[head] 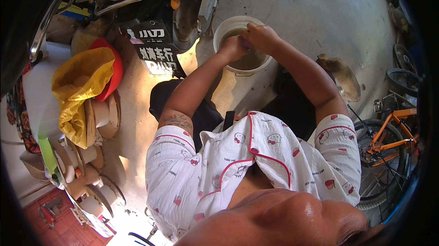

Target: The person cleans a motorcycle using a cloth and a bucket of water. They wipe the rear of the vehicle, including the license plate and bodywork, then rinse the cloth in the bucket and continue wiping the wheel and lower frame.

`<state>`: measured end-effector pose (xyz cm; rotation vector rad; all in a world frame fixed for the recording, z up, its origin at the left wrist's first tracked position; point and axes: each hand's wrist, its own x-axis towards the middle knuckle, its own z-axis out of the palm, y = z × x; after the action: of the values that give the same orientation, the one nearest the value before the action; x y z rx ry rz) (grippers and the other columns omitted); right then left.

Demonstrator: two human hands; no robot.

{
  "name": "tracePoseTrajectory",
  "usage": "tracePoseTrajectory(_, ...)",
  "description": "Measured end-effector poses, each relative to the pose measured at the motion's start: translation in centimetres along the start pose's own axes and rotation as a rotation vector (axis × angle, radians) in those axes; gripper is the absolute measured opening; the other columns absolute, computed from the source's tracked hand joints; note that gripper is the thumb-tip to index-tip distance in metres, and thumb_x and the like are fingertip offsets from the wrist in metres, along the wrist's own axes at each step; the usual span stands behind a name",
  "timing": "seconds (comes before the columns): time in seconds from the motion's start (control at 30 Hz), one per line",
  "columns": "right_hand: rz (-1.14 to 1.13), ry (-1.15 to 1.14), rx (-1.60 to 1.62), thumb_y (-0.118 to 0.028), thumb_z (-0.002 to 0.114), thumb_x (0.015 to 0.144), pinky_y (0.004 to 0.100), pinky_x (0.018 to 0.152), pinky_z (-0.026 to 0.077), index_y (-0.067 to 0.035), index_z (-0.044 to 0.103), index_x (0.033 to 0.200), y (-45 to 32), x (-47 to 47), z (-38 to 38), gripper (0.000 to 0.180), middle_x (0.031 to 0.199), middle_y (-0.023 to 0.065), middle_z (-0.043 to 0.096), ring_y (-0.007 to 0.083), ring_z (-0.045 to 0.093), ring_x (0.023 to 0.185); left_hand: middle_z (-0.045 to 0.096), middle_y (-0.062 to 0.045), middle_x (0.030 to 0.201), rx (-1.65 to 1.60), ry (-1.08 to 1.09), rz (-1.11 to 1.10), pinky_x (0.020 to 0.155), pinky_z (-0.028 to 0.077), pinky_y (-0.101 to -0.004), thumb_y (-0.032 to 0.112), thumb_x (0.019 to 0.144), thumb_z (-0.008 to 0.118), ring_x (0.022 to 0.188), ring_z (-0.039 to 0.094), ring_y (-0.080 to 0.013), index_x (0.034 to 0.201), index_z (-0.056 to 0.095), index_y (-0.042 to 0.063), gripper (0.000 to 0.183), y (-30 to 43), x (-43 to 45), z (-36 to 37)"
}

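A pale plastic bucket (244,72) with murky water (253,61) in it stands on the concrete floor before my knees. Over its opening, my left hand (232,49) is closed around a small purple thing (245,43), mostly hidden by the fingers. My right hand (261,38) meets the left from the other side, its fingers bent over the same purple thing near the bucket's far rim. What the purple thing is cannot be made out. Both forearms reach forward between my dark-trousered knees.
At the front left stands a scooter or motorcycle with a mudflap (156,48) bearing writing. On the left are a yellow woven sack (80,71), a red plastic item (115,74) and several spools (99,206). An orange bicycle (387,129) is at right, near a brown patch (346,81).
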<state>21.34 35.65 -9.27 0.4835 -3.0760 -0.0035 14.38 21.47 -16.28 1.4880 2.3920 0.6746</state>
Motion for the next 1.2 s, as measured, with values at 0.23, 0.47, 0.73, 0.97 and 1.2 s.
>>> tracePoseTrajectory(0.23,0.140,-0.225,0.246,-0.012,0.057,0.074,0.0417,0.070,0.049,-0.007,0.063,0.091,0.6,2.3,1.9,0.019,0.089,0.0173,0.064,0.0336,0.062,0.083,0.064,-0.020,0.086,0.027,0.143,-0.282,0.070,0.050,-0.0450,0.024,0.079,0.055,0.083,0.063,-0.0351,0.087,0.061,0.005,0.021,-0.3,-0.2,0.5)
tracePoseTrajectory(0.47,0.080,-0.304,0.403,-0.018,0.066,0.066,0.0423,0.077,0.047,-0.005,0.063,0.094,1.8,3.8,6.8,0.031,0.091,0.0183,0.064,0.0356,0.060,0.089,0.063,-0.018,0.091,0.150,0.120,-0.328,0.073,0.050,-0.0459,0.024,0.078,0.057,0.085,0.062,-0.0370,0.100,0.057,0.008,0.027,-0.9,-1.2,0.6)
tracePoseTrajectory(0.73,0.186,-0.209,0.771,-0.021,0.073,0.069,0.0356,0.077,0.045,-0.005,0.053,0.110,4.3,4.6,4.9,0.049,0.101,0.0180,0.061,0.0289,0.060,0.091,0.058,-0.016,0.106,-0.335,0.295,-0.330,0.081,0.048,-0.0371,0.034,0.074,0.071,0.096,0.060,-0.0279,0.113,0.048,0.005,0.054,-3.8,-1.5,0.0)
tracePoseTrajectory(0.97,0.262,-0.069,0.799,-0.010,0.076,0.063,0.0341,0.068,0.046,-0.002,0.060,0.089,4.4,4.0,2.4,0.031,0.080,0.0122,0.060,0.0236,0.058,0.077,0.059,-0.011,0.103,-0.883,0.235,-0.493,0.084,0.044,-0.0303,0.034,0.085,0.063,0.093,0.056,-0.0174,0.111,0.047,0.003,0.043,-3.6,-2.0,-1.7)
tracePoseTrajectory(1.2,0.308,0.001,1.411,-0.010,0.070,0.074,0.0254,0.062,0.042,-0.005,0.059,0.077,4.8,4.1,2.6,0.013,0.071,0.0003,0.055,0.0109,0.051,0.067,0.058,-0.005,0.091,-1.195,0.106,-0.899,0.061,0.042,-0.0274,0.044,0.090,0.049,0.075,0.052,-0.0131,0.101,0.053,0.011,0.035,-4.5,-2.9,-2.5)
